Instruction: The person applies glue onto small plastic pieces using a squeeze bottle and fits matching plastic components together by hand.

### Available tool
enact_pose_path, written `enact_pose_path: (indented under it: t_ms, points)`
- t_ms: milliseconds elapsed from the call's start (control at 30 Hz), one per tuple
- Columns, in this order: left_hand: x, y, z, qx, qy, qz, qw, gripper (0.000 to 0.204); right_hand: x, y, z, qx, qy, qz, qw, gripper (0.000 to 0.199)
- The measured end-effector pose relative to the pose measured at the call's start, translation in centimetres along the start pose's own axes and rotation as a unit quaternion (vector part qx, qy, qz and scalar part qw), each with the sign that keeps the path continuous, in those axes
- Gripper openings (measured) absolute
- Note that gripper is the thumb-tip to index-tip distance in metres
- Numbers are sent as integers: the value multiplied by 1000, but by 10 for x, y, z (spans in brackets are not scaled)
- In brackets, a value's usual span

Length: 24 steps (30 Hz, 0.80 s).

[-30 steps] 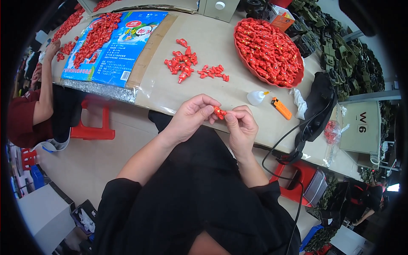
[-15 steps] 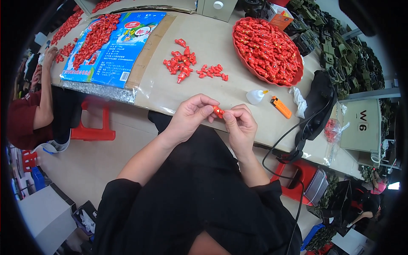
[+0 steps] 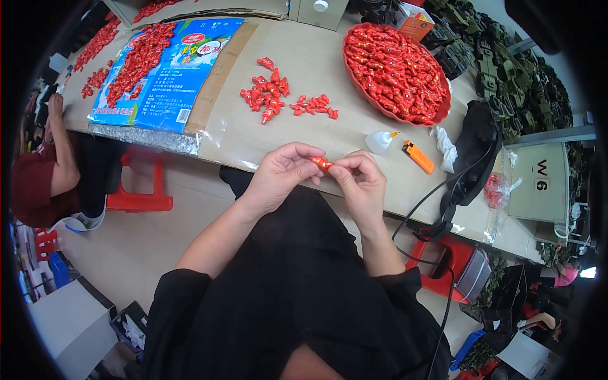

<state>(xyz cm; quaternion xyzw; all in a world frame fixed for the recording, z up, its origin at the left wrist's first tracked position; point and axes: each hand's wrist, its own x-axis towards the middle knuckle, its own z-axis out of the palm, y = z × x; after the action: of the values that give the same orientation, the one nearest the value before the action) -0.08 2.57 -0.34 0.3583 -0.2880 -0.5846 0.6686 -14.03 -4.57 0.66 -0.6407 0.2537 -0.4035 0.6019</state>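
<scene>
A small glossy red figurine with gold marks is held level between my two hands, just off the table's near edge. My left hand pinches one end of it between thumb and fingers. The other end is in the fingertips of my right hand, whose thumb lies along it. Fingers cover part of the piece, so its full shape is hidden. Beyond my hands, a loose cluster of similar red figurines lies on the table. Right of my hands stands a white squeeze bottle with a yellow tip.
A red scalloped basin heaped with figurines stands at the far right. Near it lie an orange, black-ended object, crumpled tissue and a black strap with a cable. Figurines cover a blue printed sheet. Another person sits at left.
The figurine has turned from slanted to nearly level between my fingertips. My hands have barely shifted. The person at left has drawn a hand back from the pieces.
</scene>
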Motion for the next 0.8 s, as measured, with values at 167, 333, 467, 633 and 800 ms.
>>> enact_pose_path:
  t_ms: [167,333,467,633,800]
  points:
    - [0,1,1,4,7,-12,1000,17,1,-2,-5,17,-27,6,999,5]
    - [1,2,2,-12,8,-22,1000,17,2,-6,-6,40,-37,42,998,6]
    - [2,3,0,-14,11,-41,999,20,2,-5,-5,36,-20,43,998,5]
    - [2,5,0,-17,14,-56,998,22,3,-4,-5,48,-18,41,998,6]
    - [3,3,1,2,27,-45,999,21,2,-2,-5,44,-2,45,998,4]
